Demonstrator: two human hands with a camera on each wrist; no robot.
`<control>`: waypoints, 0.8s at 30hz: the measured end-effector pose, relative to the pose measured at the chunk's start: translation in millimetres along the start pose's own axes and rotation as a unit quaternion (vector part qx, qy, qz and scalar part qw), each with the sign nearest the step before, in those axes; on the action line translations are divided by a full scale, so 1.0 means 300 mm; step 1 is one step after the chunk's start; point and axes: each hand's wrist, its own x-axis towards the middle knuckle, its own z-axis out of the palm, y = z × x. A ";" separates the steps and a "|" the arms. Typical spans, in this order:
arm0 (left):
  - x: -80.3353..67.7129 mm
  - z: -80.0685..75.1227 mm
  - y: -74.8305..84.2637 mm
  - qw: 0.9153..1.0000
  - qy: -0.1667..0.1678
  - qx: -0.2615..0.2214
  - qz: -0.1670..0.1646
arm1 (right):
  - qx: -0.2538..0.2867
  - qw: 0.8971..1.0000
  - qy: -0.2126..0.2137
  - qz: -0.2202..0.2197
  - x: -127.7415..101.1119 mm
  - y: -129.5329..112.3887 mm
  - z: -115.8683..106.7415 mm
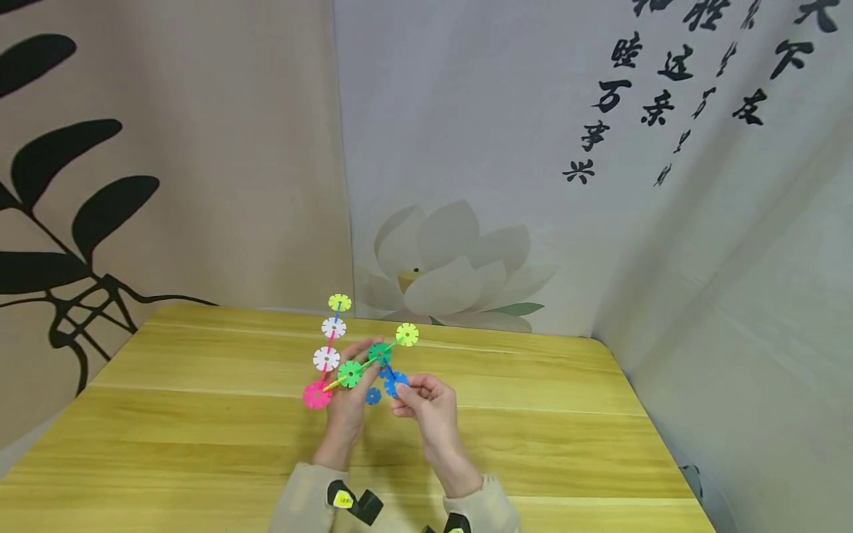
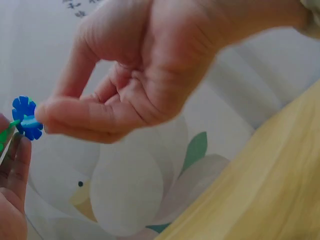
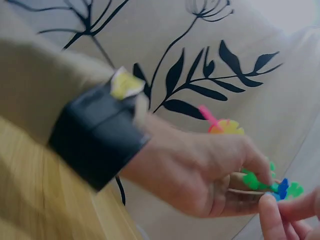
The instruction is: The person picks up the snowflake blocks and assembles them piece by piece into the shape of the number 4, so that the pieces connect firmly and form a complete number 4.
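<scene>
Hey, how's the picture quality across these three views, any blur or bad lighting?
Head view: evenly lit, fairly sharp, the snowflake-disc toy clear above the table. Left wrist view: right hand close and soft, blue disc slightly blurred. Right wrist view: left hand and sleeve smeared.

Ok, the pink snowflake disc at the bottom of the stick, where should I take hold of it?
Pinch the pink disc across its flat faces at the lower-left rim, coming from the left. That edge hangs free below the left hand, while the right hand crowds the blue disc on the other side.

Disc model [image 1: 349,355] above table [image 1: 200,444]; left hand [image 1: 349,403] left of right hand [image 1: 426,403].
</scene>
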 end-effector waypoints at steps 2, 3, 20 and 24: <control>0.000 0.004 0.003 1.000 0.007 -0.020 0.000 | -0.009 1.000 -0.006 -0.011 -0.003 0.005 -0.004; -0.001 0.006 0.004 0.999 0.014 -0.029 -0.006 | -0.012 1.000 -0.009 -0.018 -0.004 0.008 -0.005; -0.008 -0.012 0.020 0.997 -0.010 0.001 -0.082 | -0.103 0.986 -0.065 -0.113 0.033 -0.021 -0.085; -0.015 -0.019 0.015 0.995 -0.057 0.033 -0.075 | -0.078 0.989 -0.062 -0.111 0.049 -0.037 -0.084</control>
